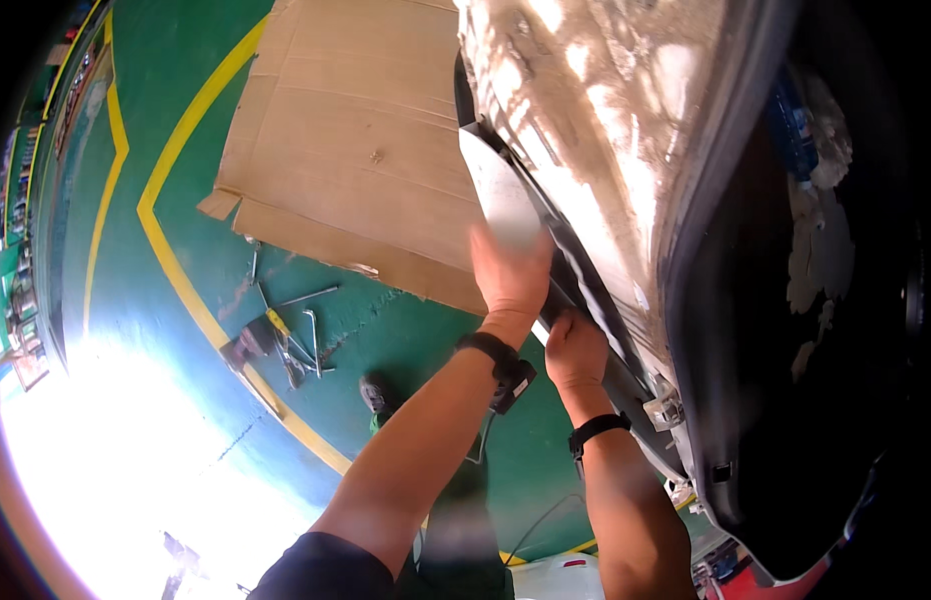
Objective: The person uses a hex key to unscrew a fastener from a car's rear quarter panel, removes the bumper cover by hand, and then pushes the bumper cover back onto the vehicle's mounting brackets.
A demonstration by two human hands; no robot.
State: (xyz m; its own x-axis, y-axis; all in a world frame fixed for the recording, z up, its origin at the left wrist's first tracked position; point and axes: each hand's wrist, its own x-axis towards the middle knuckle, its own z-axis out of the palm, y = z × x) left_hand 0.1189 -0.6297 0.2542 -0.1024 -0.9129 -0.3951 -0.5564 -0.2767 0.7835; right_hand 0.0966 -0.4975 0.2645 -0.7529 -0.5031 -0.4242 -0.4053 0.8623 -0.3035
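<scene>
Both hands at the dark trim, left edge of the dusty panel

Left hand: set against the pale strip, near its lower end. Fingers blurred and partly hidden; cannot tell how far the grip is open, or whether it pinches the strip or only presses it.

Right hand: just below the left, curled narrow at the dark trim. Fingertips out of sight; cannot tell if the grip is closed on it.

Trim runs down the left edge of the large dusty panel; pale strip lies alongside, toward the upper part of that edge.

Cardboard sheet on the green floor, its right edge partly hidden behind the panel. Beyond its lower edge, toward its lower left corner: loose hand tools on the floor. Dark band on each wrist.
</scene>
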